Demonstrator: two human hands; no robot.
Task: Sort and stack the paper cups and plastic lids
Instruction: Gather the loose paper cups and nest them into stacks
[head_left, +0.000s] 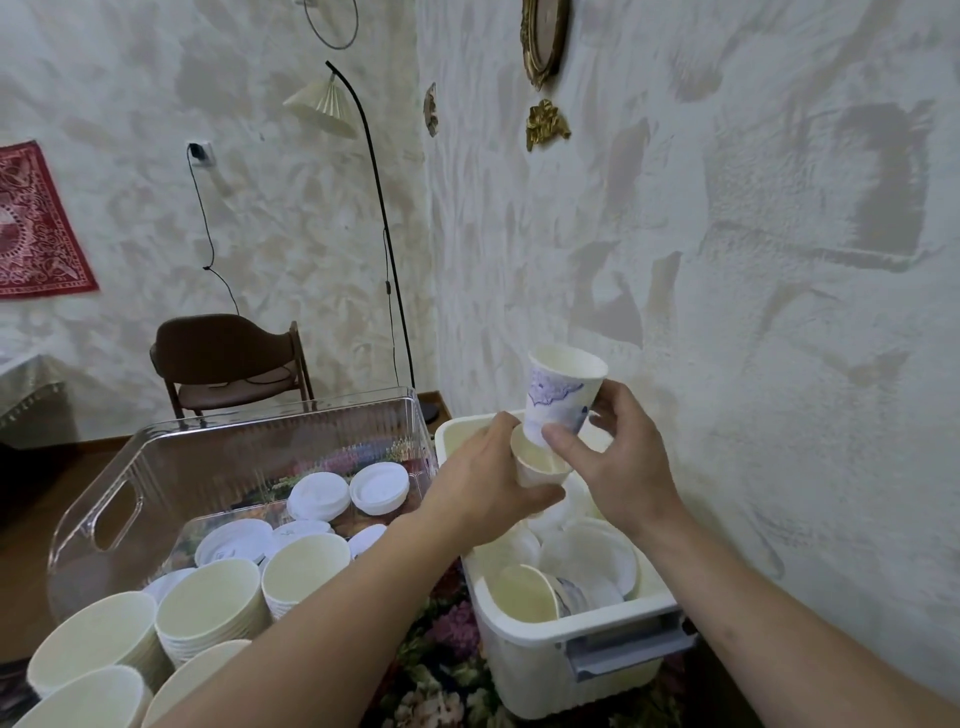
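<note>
Head view shows the right hand (618, 457) pinching a white paper cup with a blue print (561, 400), held just above a plain cream paper cup (537, 465) gripped by the left hand (488, 478), both over the far end of the white plastic bin (550, 660). To nest them well, I would line up the printed cup's base with the lower rim and press straight down. Much of the lower cup is hidden by fingers. Lids and cups left in the bin overlap, so their number is unclear.
</note>
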